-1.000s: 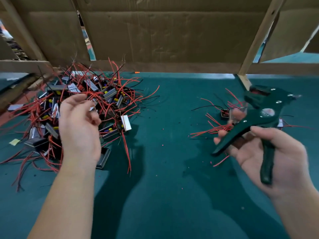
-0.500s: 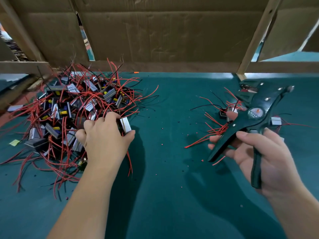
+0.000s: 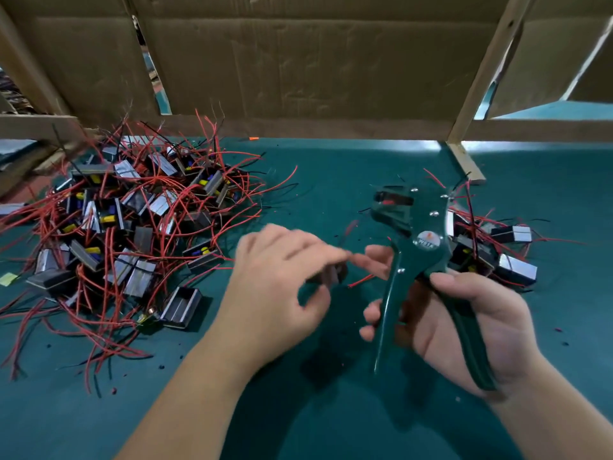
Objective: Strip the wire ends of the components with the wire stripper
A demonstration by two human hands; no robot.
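Note:
My left hand (image 3: 278, 287) is blurred in the middle of the table and grips a small dark component (image 3: 331, 275) with a red wire (image 3: 361, 280) sticking out to the right. My right hand (image 3: 464, 320) holds the dark green wire stripper (image 3: 428, 247) upright by its handles, jaws up and to the left, just right of the component. A large pile of components with red and black wires (image 3: 132, 227) lies on the left. A smaller group of components (image 3: 497, 250) lies behind the stripper on the right.
The table has a green mat (image 3: 298, 410) dotted with small bits of insulation. Cardboard walls (image 3: 315, 61) and wooden battens (image 3: 484, 71) close off the back. A yellow scrap (image 3: 8, 279) lies at the left edge.
My left hand left the big pile and moved right to the table's middle with a component in it. My right hand swung the stripper inward, closer to the left hand.

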